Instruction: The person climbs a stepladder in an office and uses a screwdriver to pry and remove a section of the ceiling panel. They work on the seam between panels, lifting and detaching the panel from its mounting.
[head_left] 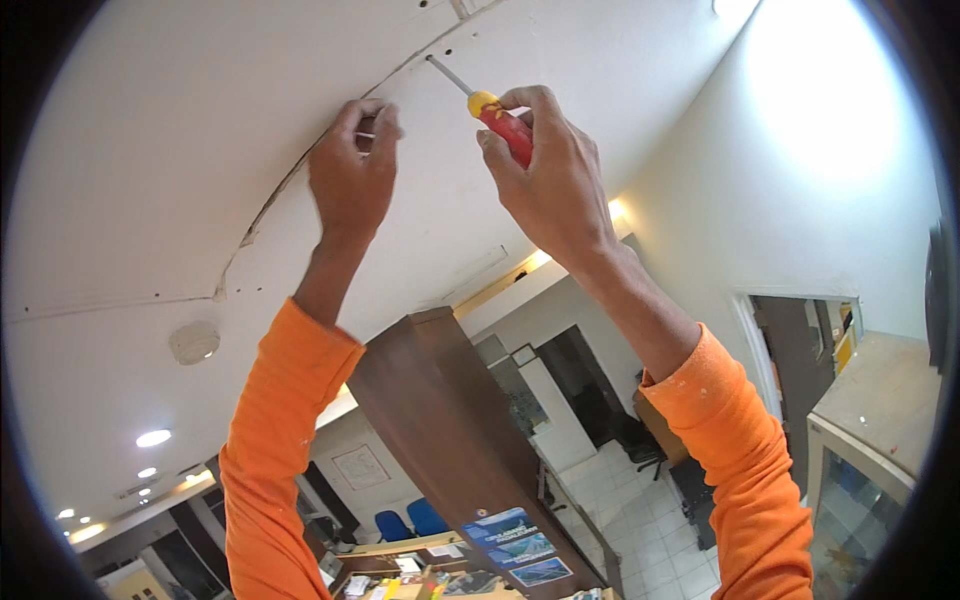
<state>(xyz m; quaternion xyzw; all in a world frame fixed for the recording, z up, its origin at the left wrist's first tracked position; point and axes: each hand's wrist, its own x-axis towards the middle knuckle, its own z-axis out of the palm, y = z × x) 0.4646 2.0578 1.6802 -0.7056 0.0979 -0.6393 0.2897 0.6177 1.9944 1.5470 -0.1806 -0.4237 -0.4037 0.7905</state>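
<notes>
Both my arms, in orange sleeves, reach up to a white ceiling panel (200,130). My right hand (560,185) is closed round the red and yellow handle of a screwdriver (508,130). The metal shaft slants up to the left, and its tip meets the ceiling at a small dark spot beside a long seam (268,205). Next to that seam, my left hand (352,180) is raised with fingers curled and the fingertips pinched together. Whatever it may hold is too small to make out. Several dark screw spots dot the panel near the seam.
A round white fitting (194,343) sticks out from the ceiling at left. Below stands a tall brown column (440,400), with a cluttered desk (400,548) and blue chairs (428,517) near its foot. A glass-fronted cabinet (880,400) stands at right.
</notes>
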